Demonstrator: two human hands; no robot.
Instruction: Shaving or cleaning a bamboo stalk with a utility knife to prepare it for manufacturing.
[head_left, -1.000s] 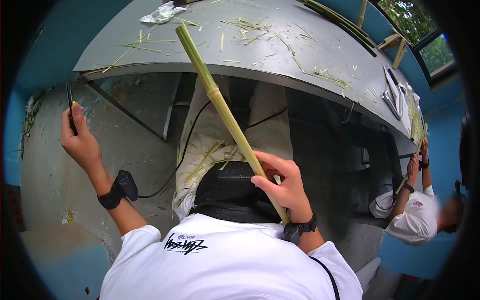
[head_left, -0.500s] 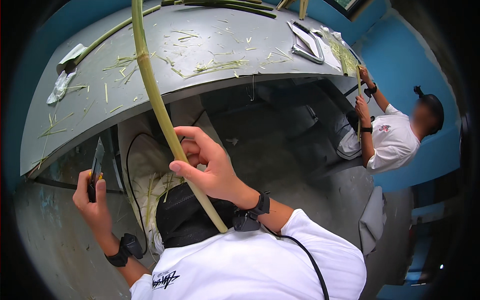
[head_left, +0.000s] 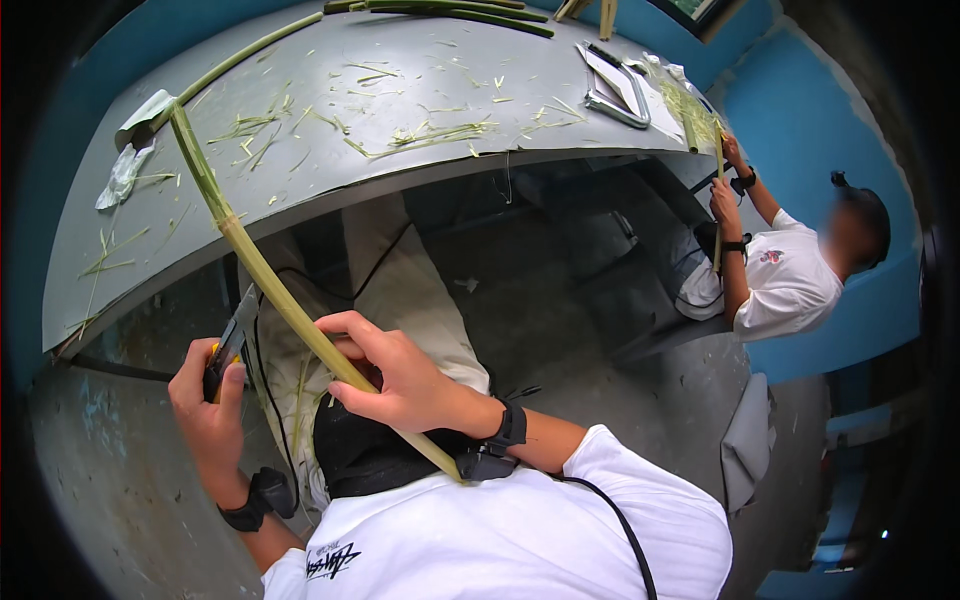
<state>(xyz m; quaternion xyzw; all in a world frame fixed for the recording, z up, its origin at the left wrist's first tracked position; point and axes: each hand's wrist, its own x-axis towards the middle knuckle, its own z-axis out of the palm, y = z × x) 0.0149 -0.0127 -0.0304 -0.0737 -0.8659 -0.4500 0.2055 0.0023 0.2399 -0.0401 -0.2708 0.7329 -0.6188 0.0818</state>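
My right hand (head_left: 400,375) grips a long green stalk (head_left: 262,277) that runs from my lap up past the edge of the grey table (head_left: 330,190); its far end lies over the tabletop. My left hand (head_left: 205,405) holds a utility knife (head_left: 230,340) with a yellow and black handle. The blade points up and sits close beside the stalk, just left of my right hand. Both wrists wear black bands.
Green strips and shavings litter the tabletop. More long stalks (head_left: 450,12) lie at its far edge, with a crumpled white wrapper (head_left: 125,170) at left and a metal tool (head_left: 615,90) at right. Another person (head_left: 790,270) in a white shirt sits at right, working on a stalk.
My left hand brought the knife in from the far left to the stalk. The stalk's top swung leftward over the table as the view shifted.
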